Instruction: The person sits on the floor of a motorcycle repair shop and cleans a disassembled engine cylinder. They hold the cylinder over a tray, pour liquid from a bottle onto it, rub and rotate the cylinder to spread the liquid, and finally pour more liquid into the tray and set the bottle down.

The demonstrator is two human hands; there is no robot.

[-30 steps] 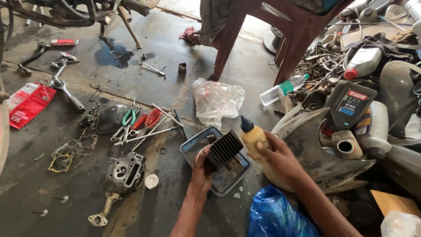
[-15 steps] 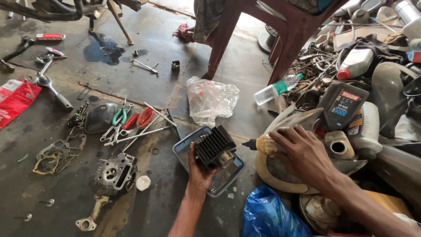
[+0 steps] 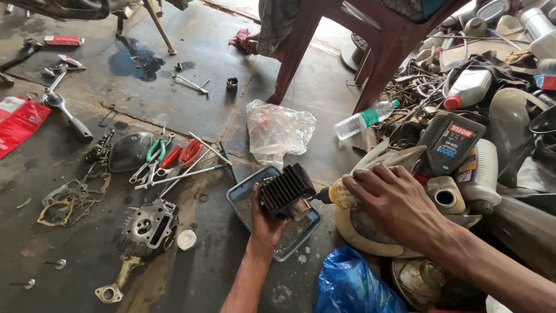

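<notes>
While the left hand (image 3: 267, 223) grips the black finned engine cylinder (image 3: 286, 190) from below, fingers wrapped tight around its near end, the part hangs just above a shallow blue-grey tray (image 3: 240, 196). Tray holds a thin film of dirty liquid and small bits; contents otherwise too murky to tell. Cylinder's long axis runs from lower left to upper right, tilted, its open bore end facing down and right toward the other hand. Left forearm rises from the bottom edge, wrist bent back, palm up.

Right hand (image 3: 389, 200) comes in from the lower right, palm down, fingers curled closed around the yellow handle of a tool (image 3: 337, 196); dark tip points left, meeting the cylinder's bore end. Whether the tip goes inside, cannot tell.

Under the right hand: a cream plastic cover (image 3: 370, 235). Beyond its knuckles: a grey oil bottle (image 3: 449, 142) standing upright and a white jug (image 3: 478, 171). Left of the gripped cylinder on the floor: a cylinder head (image 3: 147, 226), pliers and screwdrivers (image 3: 174, 156). Behind it: a crumpled clear plastic bag (image 3: 278, 130).
</notes>
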